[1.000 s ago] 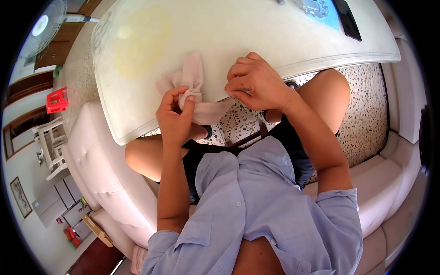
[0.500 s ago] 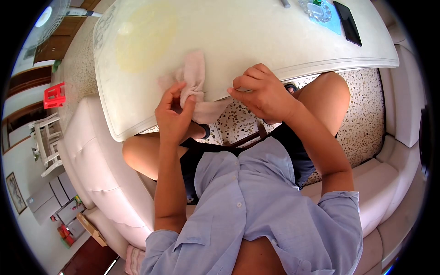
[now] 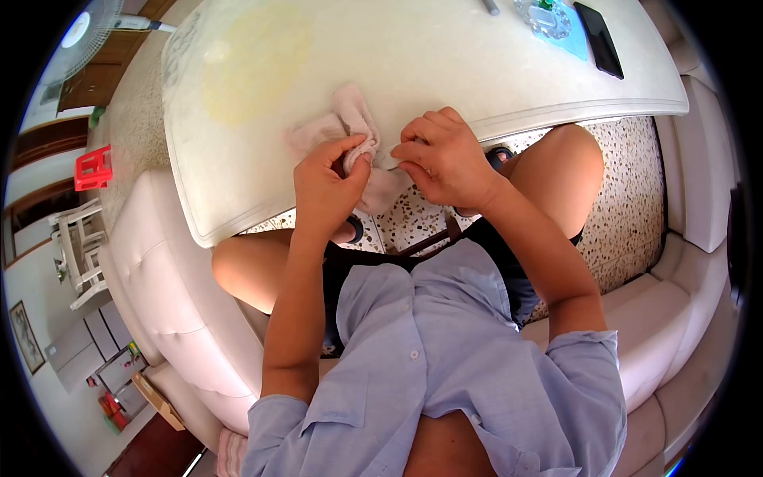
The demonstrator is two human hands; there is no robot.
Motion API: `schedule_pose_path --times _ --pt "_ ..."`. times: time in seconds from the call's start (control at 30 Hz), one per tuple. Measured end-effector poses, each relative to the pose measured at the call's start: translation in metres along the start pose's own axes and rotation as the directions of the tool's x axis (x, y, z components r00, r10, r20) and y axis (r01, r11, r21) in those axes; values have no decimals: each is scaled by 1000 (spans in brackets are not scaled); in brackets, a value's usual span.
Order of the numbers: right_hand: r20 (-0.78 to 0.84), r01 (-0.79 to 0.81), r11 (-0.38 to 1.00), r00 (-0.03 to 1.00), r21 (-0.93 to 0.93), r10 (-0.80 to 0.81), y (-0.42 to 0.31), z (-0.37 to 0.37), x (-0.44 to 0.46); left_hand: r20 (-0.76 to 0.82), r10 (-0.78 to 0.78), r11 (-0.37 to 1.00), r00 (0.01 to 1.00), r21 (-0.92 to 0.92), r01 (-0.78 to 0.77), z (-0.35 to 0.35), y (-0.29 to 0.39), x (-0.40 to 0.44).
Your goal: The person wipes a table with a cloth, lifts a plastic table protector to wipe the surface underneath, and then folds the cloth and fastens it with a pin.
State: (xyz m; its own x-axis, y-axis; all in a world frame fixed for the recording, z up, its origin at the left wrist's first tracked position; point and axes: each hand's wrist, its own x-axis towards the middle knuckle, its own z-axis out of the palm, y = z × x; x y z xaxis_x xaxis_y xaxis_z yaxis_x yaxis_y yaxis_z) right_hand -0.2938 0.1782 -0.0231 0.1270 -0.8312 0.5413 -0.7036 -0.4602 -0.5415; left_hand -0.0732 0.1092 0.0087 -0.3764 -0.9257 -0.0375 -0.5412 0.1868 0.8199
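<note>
A soft, pale pink cloth (image 3: 354, 107) lies bunched over the near edge of the table (image 3: 238, 159), with one part hanging below the edge. My left hand (image 3: 324, 187) pinches a gathered fold of it between thumb and fingers. Just to the right, my right hand (image 3: 449, 163) is closed in a pinch close to the cloth. Something small may be between those fingertips, but it is too fine to make out.
A black phone (image 3: 598, 40) and a glass ashtray (image 3: 544, 17) on a blue sheet are at the table's far right. Pale sofa seats (image 3: 179, 278) flank me. A red stool (image 3: 94, 168) and a fan (image 3: 83, 36) stand off to the left.
My left hand has moved right with the gathered cloth, closer to my right hand. My right hand has shifted slightly left and stays pinched.
</note>
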Motion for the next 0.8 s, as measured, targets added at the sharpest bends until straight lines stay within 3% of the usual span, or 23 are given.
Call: schedule_pose_path --times 0.33,0.63,0.73,0.8 --pt "-67 -107 994 992 6 107 -2 10 8 26 3 1000 1000 5 -3 2 1 -2" --pt "-76 -129 991 988 30 131 -2 12 7 -30 43 981 999 189 -37 24 16 0" --pt "-77 -132 990 988 43 135 -1 12 8 -115 335 917 935 268 -296 31 -3 -3" --pt "-76 -141 989 987 42 144 -2 13 8 -153 431 881 889 286 -378 33 -12 -9"
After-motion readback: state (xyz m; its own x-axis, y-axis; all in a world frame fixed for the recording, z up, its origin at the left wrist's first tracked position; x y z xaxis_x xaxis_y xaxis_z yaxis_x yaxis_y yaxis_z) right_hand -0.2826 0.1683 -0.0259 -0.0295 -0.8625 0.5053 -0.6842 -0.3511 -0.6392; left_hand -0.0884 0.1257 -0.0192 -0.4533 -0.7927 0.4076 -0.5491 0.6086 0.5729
